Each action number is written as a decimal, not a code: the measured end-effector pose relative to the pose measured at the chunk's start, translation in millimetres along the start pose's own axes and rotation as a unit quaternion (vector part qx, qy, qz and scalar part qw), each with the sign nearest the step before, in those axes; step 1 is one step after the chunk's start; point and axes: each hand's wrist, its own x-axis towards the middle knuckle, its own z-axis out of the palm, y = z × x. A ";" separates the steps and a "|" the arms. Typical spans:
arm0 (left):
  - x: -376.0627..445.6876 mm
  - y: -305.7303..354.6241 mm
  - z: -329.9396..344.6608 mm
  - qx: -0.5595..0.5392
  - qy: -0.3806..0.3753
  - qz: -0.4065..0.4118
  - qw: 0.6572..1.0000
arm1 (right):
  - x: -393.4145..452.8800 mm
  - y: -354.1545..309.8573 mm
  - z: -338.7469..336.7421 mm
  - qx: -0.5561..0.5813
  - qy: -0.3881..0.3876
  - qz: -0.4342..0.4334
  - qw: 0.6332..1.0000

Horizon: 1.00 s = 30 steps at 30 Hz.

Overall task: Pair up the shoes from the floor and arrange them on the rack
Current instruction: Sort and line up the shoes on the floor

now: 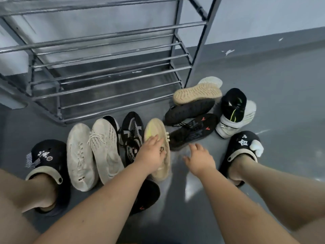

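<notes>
Head view: ten loose shoes lie on the floor (263, 76) before the bare rack (109, 67). Left hand (151, 152) grips one beige shoe (156, 131); right hand (200, 157) hovers spread, holding nothing.

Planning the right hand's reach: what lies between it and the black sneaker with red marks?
Only bare grey floor separates the right hand from that black sneaker, per the head view.

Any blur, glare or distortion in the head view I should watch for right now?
Head view: right hand is motion-blurred, left hand on the beige shoe sharper; a bright glare patch on the grey floor below the right hand; wide-angle bending of the rack bars.
</notes>
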 end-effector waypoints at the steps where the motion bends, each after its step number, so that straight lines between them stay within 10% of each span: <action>1: 3.8 6.5 0.5 0.013 -0.006 0.010 1.000 | 0.9 6.4 -4.2 -0.011 0.002 0.005 1.000; 18: 125.8 64.5 -66.0 0.058 0.005 0.029 0.998 | 106.4 20.7 -161.7 -0.122 0.105 -0.038 0.986; 30: 200.1 17.4 -73.5 -0.069 -0.038 -0.057 0.995 | 195.3 -17.2 -153.8 -0.100 0.018 -0.056 0.993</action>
